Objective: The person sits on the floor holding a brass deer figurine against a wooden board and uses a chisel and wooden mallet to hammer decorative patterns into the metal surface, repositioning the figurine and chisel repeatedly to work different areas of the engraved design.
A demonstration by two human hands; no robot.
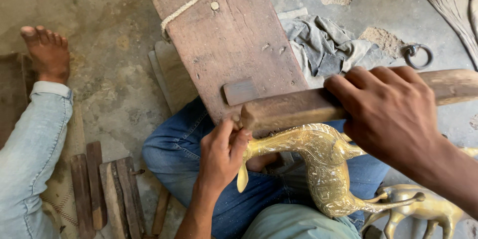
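Concrete floor (119, 95), plank surface (234, 40) | my left hand (221, 157) pinches brass deer (318, 164) head | deer runs toward 4 o'clock | right hand (393, 114), above it, wraps wooden bar (294, 109)

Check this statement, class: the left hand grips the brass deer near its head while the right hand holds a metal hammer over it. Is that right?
Not quite. The right hand holds a wooden bar, not a metal hammer. The rest stands: the left hand grips the brass deer near its head, with the bar over it. The head view shows this.
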